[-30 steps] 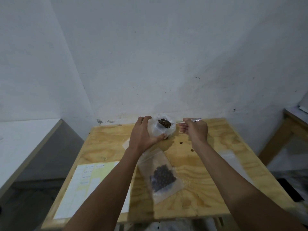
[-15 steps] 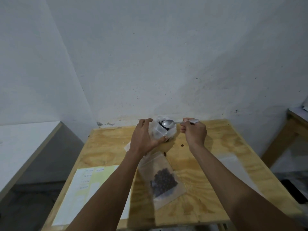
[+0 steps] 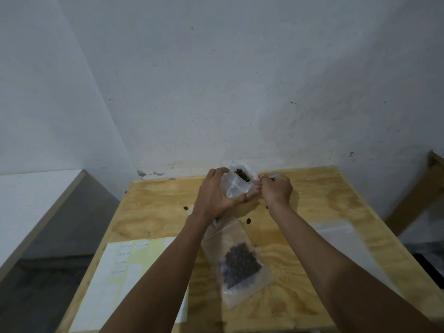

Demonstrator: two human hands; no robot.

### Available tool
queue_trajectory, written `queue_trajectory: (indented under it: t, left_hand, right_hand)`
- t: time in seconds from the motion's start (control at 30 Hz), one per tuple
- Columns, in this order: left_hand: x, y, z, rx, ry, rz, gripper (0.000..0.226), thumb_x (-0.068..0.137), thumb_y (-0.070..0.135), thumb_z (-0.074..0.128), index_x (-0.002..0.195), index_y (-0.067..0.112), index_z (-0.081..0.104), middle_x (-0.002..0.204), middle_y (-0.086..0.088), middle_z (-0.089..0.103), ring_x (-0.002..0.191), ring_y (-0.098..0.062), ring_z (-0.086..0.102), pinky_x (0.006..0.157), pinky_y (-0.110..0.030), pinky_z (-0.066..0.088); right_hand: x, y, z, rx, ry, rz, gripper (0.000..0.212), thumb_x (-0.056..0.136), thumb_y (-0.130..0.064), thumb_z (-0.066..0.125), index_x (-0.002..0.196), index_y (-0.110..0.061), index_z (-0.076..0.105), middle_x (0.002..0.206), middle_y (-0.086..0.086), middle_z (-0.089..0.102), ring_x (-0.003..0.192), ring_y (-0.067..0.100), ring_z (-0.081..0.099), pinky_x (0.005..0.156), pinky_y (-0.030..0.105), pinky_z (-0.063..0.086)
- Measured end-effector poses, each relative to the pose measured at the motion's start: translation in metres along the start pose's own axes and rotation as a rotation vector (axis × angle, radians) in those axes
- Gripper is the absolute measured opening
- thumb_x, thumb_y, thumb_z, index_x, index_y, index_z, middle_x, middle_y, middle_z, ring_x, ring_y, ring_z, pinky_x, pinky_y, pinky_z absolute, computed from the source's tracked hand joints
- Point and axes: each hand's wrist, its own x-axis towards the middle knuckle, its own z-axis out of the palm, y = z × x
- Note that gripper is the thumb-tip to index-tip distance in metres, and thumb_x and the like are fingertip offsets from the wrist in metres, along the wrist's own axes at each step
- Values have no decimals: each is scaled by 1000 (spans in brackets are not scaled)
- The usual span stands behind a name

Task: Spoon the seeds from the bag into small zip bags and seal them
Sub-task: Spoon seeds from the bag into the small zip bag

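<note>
My left hand (image 3: 215, 194) grips a small clear zip bag (image 3: 236, 187) and holds it upright and open near the table's far edge. Behind it stands the clear bag of dark seeds (image 3: 241, 174). My right hand (image 3: 275, 191) holds a metal spoon (image 3: 274, 175) by its handle, and the bowl of the spoon is down inside the seed bag, hidden. A filled zip bag (image 3: 240, 261) with dark seeds lies flat on the wooden table (image 3: 324, 205) between my forearms.
A yellow and white paper sheet (image 3: 125, 272) lies at the table's near left. An empty clear bag (image 3: 336, 230) lies at the right. Loose seeds (image 3: 248, 221) dot the wood. A wall rises just behind; another table (image 3: 432, 171) stands at the right.
The spoon was over the small bag, bowl empty, half a second ago; now its bowl has dipped into the seed bag. My left hand keeps holding the small bag.
</note>
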Motion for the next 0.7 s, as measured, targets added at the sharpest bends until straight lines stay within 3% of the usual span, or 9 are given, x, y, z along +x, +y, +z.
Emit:
queue_trajectory:
  t: [0.07,0.23,0.3,0.4,0.53,0.7]
  left_hand:
    - [0,-1,-1,9,-4,2,97,61,82,70,132,17,56,127,2,58,109,-13,56,87,-29,48]
    - [-2,-2,-8,45,-2,10,98,61,83,70,133,18,55,129,1,57,109,-13,56,86,-26,47]
    - [-4,-2,-11,61,-3,14,99,61,83,69,133,17,55,129,0,56,109,-14,56,85,-27,47]
    - [-7,-1,-16,99,-2,28,99,61,82,70,132,16,55,128,0,56,110,-15,57,85,-30,50]
    - [-12,-1,-19,128,16,25,92,65,69,82,135,15,55,131,-1,56,114,-18,57,86,-30,49]
    - [-15,10,-21,136,33,30,96,64,77,71,135,14,55,131,-3,55,114,-20,57,85,-31,50]
  right_hand:
    - [-1,-2,0,58,27,65,25,94,-16,66,78,0,78,68,5,74,59,14,69,65,31,59]
    - [-5,-14,-7,164,64,119,21,93,-9,65,79,2,76,64,7,71,50,15,65,42,15,46]
    - [-7,-19,-12,197,74,117,18,93,-6,64,78,-1,74,63,7,70,50,14,64,41,15,46]
    - [-8,-24,-18,207,79,101,30,92,-5,64,63,-11,67,59,3,68,51,14,64,52,22,54]
    - [-8,-29,-29,281,62,99,31,88,-3,65,59,-11,67,59,8,70,53,20,64,76,46,64]
    - [-14,-32,-43,318,19,70,24,86,-5,69,63,-9,71,64,13,74,55,22,64,79,55,62]
